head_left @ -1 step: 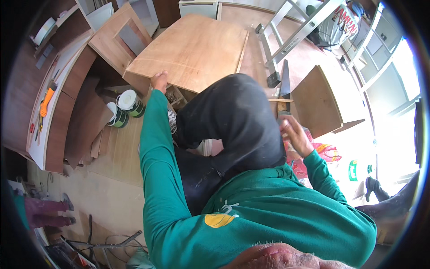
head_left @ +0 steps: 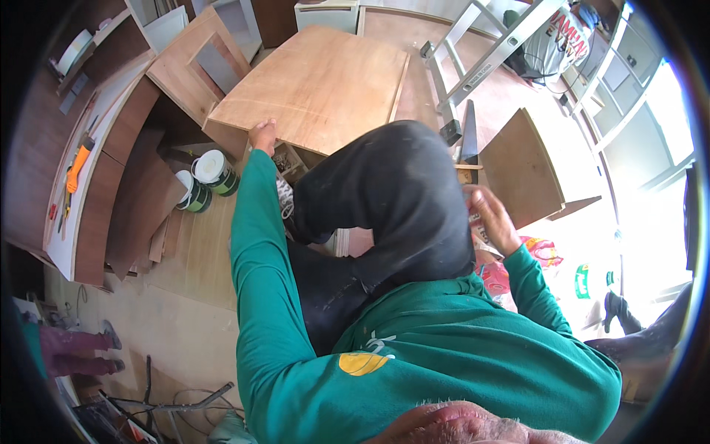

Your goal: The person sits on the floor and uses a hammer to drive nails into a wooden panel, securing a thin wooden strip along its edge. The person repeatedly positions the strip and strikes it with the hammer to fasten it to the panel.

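My left hand grips the near left edge of a large plywood panel, fingers bent over its top. The panel lies flat on top of a box-like wooden frame, with an open compartment showing under the near edge. Beside my bent right knee, my right hand hovers near red and white plastic packaging. Its visible fingers are loosely stretched, and some fingertips are hidden behind the knee. Just beyond it lie a wood piece and a dark tapering saw blade.
An aluminium ladder stands at the far right, before an upright brown board. Two paint pails stand left, by a cabinet holding an orange-handled tool. Other people's legs show at lower left and right.
My right hand has drawn slightly back toward me, away from the wood piece. My right knee has shifted a little to the right. The left hand stays on the panel edge.
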The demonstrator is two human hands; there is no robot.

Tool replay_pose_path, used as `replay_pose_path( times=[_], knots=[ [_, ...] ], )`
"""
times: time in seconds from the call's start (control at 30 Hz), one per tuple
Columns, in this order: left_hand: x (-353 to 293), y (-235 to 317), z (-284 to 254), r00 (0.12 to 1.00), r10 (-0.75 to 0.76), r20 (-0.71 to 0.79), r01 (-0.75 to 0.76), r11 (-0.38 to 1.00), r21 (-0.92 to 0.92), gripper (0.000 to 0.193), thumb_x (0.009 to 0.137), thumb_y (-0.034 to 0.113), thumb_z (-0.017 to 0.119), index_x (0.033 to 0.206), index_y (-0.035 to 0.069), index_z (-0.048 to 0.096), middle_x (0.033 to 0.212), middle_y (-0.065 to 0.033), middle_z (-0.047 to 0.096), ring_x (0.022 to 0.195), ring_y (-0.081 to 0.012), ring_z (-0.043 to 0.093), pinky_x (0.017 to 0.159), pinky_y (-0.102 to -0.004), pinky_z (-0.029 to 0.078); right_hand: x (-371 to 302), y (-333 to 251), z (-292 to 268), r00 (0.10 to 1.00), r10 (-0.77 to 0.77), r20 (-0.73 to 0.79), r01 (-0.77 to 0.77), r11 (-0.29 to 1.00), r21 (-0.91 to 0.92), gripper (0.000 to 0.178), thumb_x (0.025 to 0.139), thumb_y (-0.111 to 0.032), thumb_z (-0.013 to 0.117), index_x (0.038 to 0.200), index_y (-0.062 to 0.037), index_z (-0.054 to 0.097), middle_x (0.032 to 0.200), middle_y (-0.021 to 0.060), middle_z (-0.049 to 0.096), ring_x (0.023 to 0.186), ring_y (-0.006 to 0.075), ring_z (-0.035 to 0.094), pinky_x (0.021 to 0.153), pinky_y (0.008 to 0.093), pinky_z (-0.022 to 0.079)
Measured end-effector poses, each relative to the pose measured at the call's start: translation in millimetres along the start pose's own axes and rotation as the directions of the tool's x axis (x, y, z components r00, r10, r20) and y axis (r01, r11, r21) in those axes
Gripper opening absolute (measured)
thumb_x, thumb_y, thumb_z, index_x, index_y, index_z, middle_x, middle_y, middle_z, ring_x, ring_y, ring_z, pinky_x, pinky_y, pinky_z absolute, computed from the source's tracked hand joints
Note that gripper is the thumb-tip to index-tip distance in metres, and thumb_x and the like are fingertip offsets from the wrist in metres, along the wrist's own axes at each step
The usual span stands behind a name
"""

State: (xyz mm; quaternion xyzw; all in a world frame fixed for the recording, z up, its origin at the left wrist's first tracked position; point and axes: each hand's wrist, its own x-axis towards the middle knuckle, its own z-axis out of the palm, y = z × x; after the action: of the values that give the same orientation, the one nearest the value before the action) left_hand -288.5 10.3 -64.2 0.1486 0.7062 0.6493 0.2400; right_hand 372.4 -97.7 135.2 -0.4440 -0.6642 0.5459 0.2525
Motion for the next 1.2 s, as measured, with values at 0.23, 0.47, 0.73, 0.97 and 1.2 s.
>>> replay_pose_path(
  times=[0.23,0.47,0.73,0.97,1.2],
  knots=[
    [21,14,10,0.997,0.081,-0.009,-0.082,0.995,-0.058,0.04,0.094,0.018,0.082,0.126,-0.005,0.074,0.12,-0.013,0.079,0.108,-0.0205,0.073,0.095,-0.0338,0.056,38,-136,-71,0.995,-0.073,0.064,0.089,0.949,-0.304,0.071,0.112,-0.066,0.036,0.133,-0.0073,0.069,0.116,0.0028,0.069,0.098,0.0131,0.062,0.083,0.0292,0.051],
    [-24,6,21,0.984,-0.084,0.155,0.073,0.994,0.077,0.042,0.095,0.021,0.082,0.131,0.001,0.074,0.11,-0.0095,0.079,0.096,-0.0185,0.073,0.082,-0.0359,0.058,147,-217,41,0.702,0.577,0.419,0.298,0.296,-0.907,0.098,0.101,-0.082,0.042,0.145,0.0028,0.062,0.149,0.0202,0.062,0.142,0.0323,0.056,0.122,0.0431,0.039],
    [44,-26,-38,0.968,-0.013,0.251,-0.04,0.978,0.205,0.033,0.095,0.033,0.082,0.116,0.008,0.079,0.091,-0.001,0.076,0.066,-0.0127,0.065,0.056,-0.0314,0.051,222,-64,246,0.527,0.606,0.596,0.308,0.518,-0.798,0.109,0.078,-0.09,0.069,0.143,-0.0032,0.067,0.149,0.0205,0.063,0.136,0.0336,0.06,0.117,0.0455,0.043],
    [-7,-59,-2,0.969,-0.097,0.227,0.045,0.973,0.225,0.025,0.097,0.035,0.079,0.108,0.013,0.081,0.087,0.001,0.074,0.066,-0.0114,0.062,0.057,-0.0292,0.051,212,-75,191,0.49,0.578,0.652,0.47,0.455,-0.756,0.081,0.072,-0.064,0.09,0.117,0.0029,0.08,0.117,0.0186,0.079,0.102,0.0322,0.077,0.093,0.0401,0.06],
    [-16,-34,-50,0.98,-0.105,0.17,0.06,0.967,0.246,0.027,0.099,0.03,0.079,0.114,0.007,0.078,0.097,-0.0004,0.075,0.074,-0.0115,0.064,0.065,-0.0287,0.053,262,-104,93,0.806,0.358,0.472,0.382,0.295,-0.876,0.088,0.073,-0.074,0.08,0.119,0.0016,0.08,0.119,0.0226,0.078,0.107,0.0352,0.076,0.094,0.0422,0.059]
  ],
)
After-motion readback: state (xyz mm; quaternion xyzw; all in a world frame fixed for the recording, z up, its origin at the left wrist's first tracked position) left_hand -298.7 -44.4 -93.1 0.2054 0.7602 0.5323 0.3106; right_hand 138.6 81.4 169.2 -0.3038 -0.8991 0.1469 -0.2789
